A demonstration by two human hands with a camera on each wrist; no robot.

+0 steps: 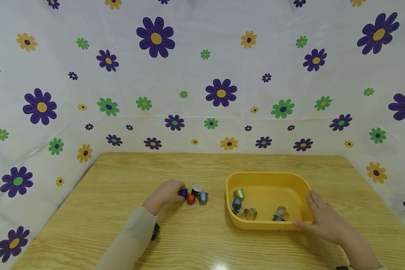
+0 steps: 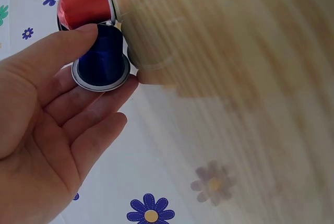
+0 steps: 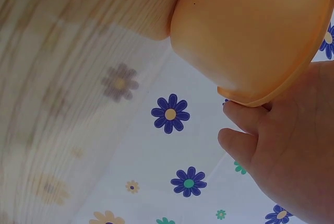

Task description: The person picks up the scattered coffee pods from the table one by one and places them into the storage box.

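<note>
My left hand (image 1: 167, 193) pinches a dark blue coffee capsule (image 2: 102, 59) between thumb and fingers. Its foil rim points downward in the left wrist view. Right beside it are a red capsule (image 1: 190, 199), a light blue capsule (image 1: 203, 197) and a dark capsule with a pale lid (image 1: 196, 189), grouped on the table. At the right, my right hand (image 1: 327, 221) grips the near right corner of a yellow plastic tub (image 1: 270, 225), its thumb at the front rim. Several capsules lie in the tub, among them a blue one (image 1: 236, 204) and a gold one (image 1: 239, 193).
The wood-grain table (image 1: 121, 180) is enclosed at the back and sides by a white cloth (image 1: 189, 71) printed with flowers. Between the capsule group and the tub lies a stretch of bare tabletop. A black band (image 1: 156, 231) shows at the left wrist.
</note>
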